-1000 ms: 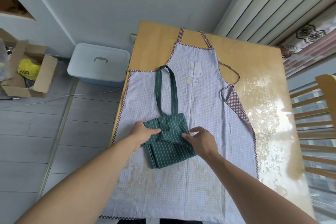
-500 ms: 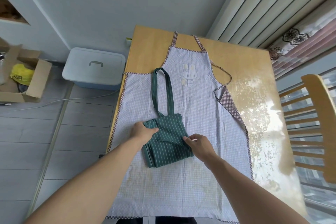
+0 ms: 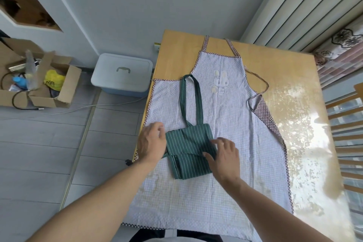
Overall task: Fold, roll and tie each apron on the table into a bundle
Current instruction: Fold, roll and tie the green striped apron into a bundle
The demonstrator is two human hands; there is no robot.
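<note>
A dark green striped apron (image 3: pixel 188 143), folded into a small thick square, lies on top of a pale checked apron (image 3: pixel 231 108) spread flat on the wooden table (image 3: pixel 182 45). The green neck loop (image 3: pixel 191 100) stretches away from me over the checked cloth. My left hand (image 3: pixel 151 141) sits against the fold's left edge, fingers relaxed, with a thin green strap showing under the palm. My right hand (image 3: pixel 224 155) pinches the right edge of the top flap between thumb and fingers.
A wooden chair (image 3: pixel 349 124) stands at the table's right side. On the floor to the left are a pale lidded storage box (image 3: pixel 121 72), an open cardboard box (image 3: pixel 64 88) of clutter and a cable. Wall and curtain close off the far side.
My left hand has let go of the flap and slid left to the bundle's edge. The top flap now lies flatter and wider. My right hand stays at the right edge.
</note>
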